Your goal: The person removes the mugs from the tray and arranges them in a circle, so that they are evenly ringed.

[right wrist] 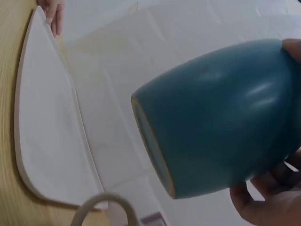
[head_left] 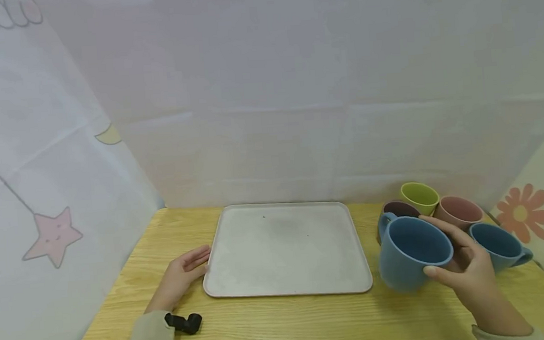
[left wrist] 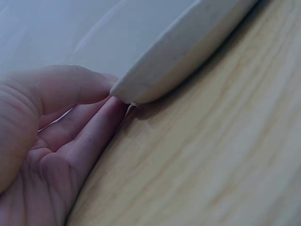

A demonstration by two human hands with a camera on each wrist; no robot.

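My right hand [head_left: 473, 266] grips a blue mug [head_left: 403, 261] around its side near the rim, thumb toward me and fingers behind. The mug is raised off the table, its handle pointing to the far left. In the right wrist view the mug [right wrist: 216, 117] shows its underside ring, and the fingers are partly cut off. My left hand [head_left: 180, 276] is at the left edge of a white rectangular tray [head_left: 287, 253]. In the left wrist view, thumb and fingertips pinch the rim of the tray [left wrist: 160, 66], which lies on the table.
Behind and right of the held mug stand a dark purple mug [head_left: 400, 208], a green mug [head_left: 418, 196], a pink mug [head_left: 461, 210] and another blue mug [head_left: 500, 246]. The wooden table [head_left: 283, 327] meets a white cloth backdrop [head_left: 270, 149] behind the tray.
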